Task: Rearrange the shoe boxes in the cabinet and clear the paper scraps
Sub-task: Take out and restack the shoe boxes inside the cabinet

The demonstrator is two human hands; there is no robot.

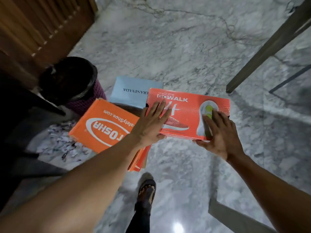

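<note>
Fingers of your left hand (151, 122) lie flat on the red shoe box (186, 115), thumb under its near edge; your right hand (218, 137) pinches its right end. Left of it sits the orange shoe box (102, 126), paper scraps (57, 140) beyond.

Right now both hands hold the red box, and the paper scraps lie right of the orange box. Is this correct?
No. The head view shows the scraps left of the orange box, not right. The left hand and right hand do hold the red box.
</note>
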